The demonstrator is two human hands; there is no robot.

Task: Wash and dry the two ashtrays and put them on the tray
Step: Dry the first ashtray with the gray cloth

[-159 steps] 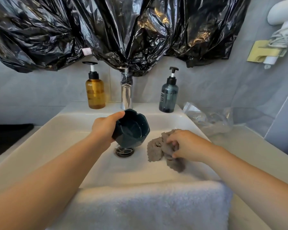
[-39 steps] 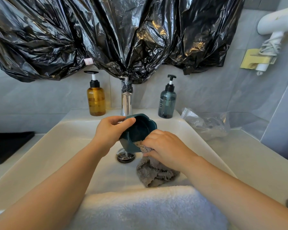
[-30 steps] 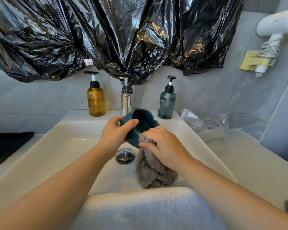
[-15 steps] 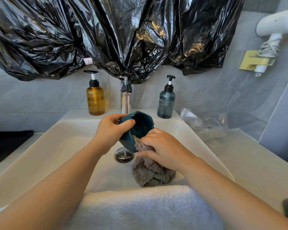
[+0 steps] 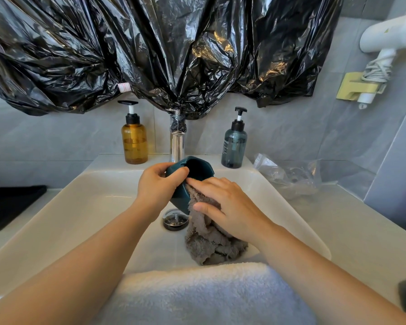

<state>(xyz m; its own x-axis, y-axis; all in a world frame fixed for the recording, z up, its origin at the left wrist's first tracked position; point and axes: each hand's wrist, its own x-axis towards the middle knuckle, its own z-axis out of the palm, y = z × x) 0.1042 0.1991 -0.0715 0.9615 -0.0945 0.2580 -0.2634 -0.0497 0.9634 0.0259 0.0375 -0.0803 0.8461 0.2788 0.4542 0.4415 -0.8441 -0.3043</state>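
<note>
Glossy teal notch-rimmed ashtray [image 5: 192, 174] tipped sideways in gripping left hand [image 5: 158, 184], right hand [image 5: 230, 207] flat, pressing grey cloth [image 5: 211, 242] against it.

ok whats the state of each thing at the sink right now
ashtray: tilted over the sink, gripped by left hand
grey cloth: pressed on the ashtray's outer wall by right hand, tail lying in the sink
tap: no water seen running
white towel: draped over the sink's front rim
amber bottle: upright, partly full
blue bottle: upright
hairdryer: hung on the wall
</note>
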